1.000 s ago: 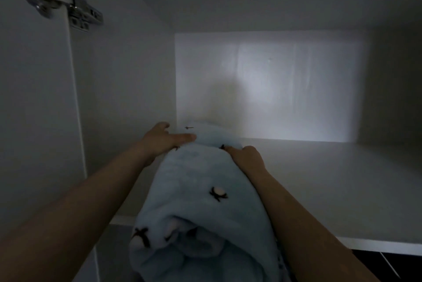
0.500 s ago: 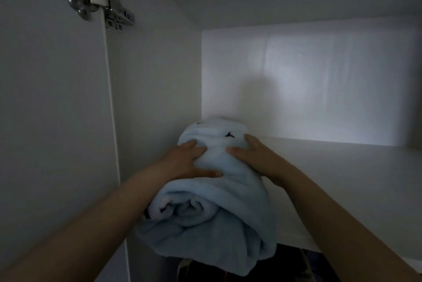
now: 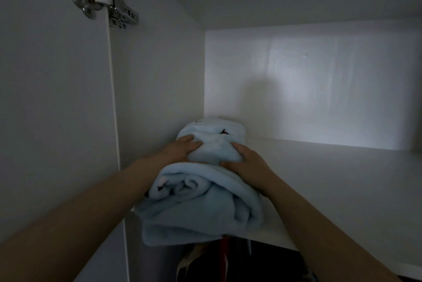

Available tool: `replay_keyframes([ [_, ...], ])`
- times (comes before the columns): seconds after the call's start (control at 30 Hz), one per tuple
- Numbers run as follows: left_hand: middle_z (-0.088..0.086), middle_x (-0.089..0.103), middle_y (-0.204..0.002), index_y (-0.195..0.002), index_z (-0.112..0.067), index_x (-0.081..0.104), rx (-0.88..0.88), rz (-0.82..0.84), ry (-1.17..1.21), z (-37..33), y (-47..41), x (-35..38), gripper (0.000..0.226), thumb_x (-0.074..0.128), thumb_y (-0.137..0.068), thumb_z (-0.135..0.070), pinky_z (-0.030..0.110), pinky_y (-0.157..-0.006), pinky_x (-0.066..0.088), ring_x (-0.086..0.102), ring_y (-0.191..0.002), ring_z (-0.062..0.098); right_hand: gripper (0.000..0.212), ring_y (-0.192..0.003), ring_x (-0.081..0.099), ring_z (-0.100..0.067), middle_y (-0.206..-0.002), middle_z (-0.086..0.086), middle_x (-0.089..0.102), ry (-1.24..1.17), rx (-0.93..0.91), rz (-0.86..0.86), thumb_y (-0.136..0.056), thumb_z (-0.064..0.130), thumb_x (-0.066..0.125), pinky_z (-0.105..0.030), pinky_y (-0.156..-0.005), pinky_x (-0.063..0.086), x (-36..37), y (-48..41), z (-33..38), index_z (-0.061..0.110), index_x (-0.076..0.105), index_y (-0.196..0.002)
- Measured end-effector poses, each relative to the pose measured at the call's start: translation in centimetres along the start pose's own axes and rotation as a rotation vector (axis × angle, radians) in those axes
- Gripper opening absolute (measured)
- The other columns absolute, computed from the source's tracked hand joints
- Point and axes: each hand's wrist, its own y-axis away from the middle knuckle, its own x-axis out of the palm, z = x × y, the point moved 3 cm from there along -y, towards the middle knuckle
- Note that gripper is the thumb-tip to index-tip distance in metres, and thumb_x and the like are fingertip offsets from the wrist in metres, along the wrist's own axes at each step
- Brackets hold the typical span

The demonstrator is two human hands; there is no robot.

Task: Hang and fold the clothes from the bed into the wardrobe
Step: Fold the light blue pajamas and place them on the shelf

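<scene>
A rolled light-blue fleece garment (image 3: 205,204) with small dark marks lies on the white wardrobe shelf (image 3: 331,181), pushed into the back left corner. Its near end hangs a little over the shelf's front edge. My left hand (image 3: 180,150) presses on its top from the left, fingers laid flat. My right hand (image 3: 246,163) presses on the top right side, fingers spread over the fabric. Neither hand curls round the garment.
The wardrobe's left side wall (image 3: 159,76) stands right beside the garment. A metal door hinge (image 3: 102,1) sits at the upper left on the open door (image 3: 52,99). Below the shelf, dark hanging clothes (image 3: 223,261) show. The shelf stretches bare to the right.
The garment has slid deeper onto the shelf toward the back corner. Both hands moved from its sides onto its top, and my view shifted left and closer.
</scene>
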Motion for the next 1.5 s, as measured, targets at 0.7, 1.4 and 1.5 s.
replay_keyframes([
  [0.7,0.006,0.009,-0.16,-0.15,-0.026,0.025,-0.066,-0.229,-0.024,4.7,0.1,1.9,0.063,0.04,-0.095,-0.053,0.029,-0.117,0.011,0.012,-0.146,0.021,0.082,-0.135,0.039,-0.026,-0.152,-0.01,0.033,-0.232,0.009,0.054,-0.086,0.038,0.068,-0.031,-0.107,0.036,3.3,-8.3,-1.0,0.013,0.023,-0.15],
  [1.4,0.008,0.022,-0.157,-0.144,-0.013,0.038,-0.146,-0.383,0.202,3.7,3.4,2.1,0.063,0.057,-0.091,-0.042,0.026,-0.115,0.014,0.021,-0.144,0.021,0.084,-0.13,0.038,-0.012,-0.136,0.015,0.039,-0.19,-0.197,0.091,-0.07,0.036,0.084,-0.018,-0.105,0.036,3.0,-1.2,1.3,0.023,0.037,-0.139],
  [1.5,0.011,0.03,-0.154,-0.141,-0.009,0.043,-0.115,-0.483,0.231,2.8,5.6,2.1,0.056,0.057,-0.093,-0.035,0.026,-0.112,0.021,0.03,-0.14,0.022,0.077,-0.116,0.044,-0.006,-0.131,0.012,0.046,-0.222,-0.109,0.05,-0.073,0.038,0.081,-0.009,-0.084,0.039,2.2,0.8,1.4,0.019,0.044,-0.138],
])
